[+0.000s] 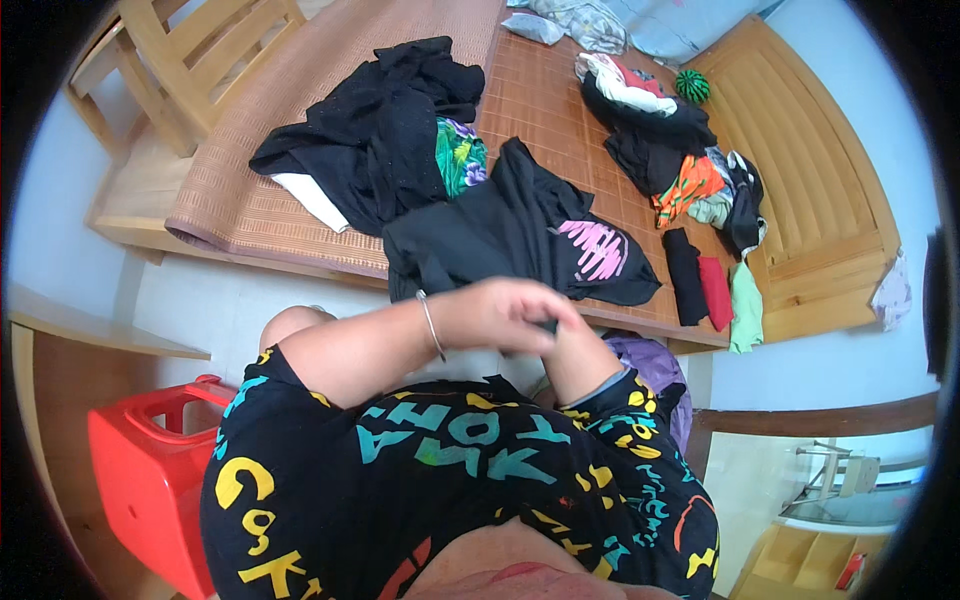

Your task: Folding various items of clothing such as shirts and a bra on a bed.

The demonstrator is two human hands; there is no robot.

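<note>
To the left a dark pile of clothes (370, 135) sits on the bed (540, 105). Beside it, along the near edge, lies the shirt (480, 240), just beyond the person's hands. It should handle light and limp, soft enough to crumple, not fragile; I'd take it by the two ends, fingers under the cloth. It looks plain black, rumpled, with a scribbly pink print near its right end. The left hand (490, 312), fingers bent, overlaps the right hand (562, 320); blurred together, I can't tell whether either grips anything. Further right lie a red garment (713, 290) and a green one (745, 308).
</note>
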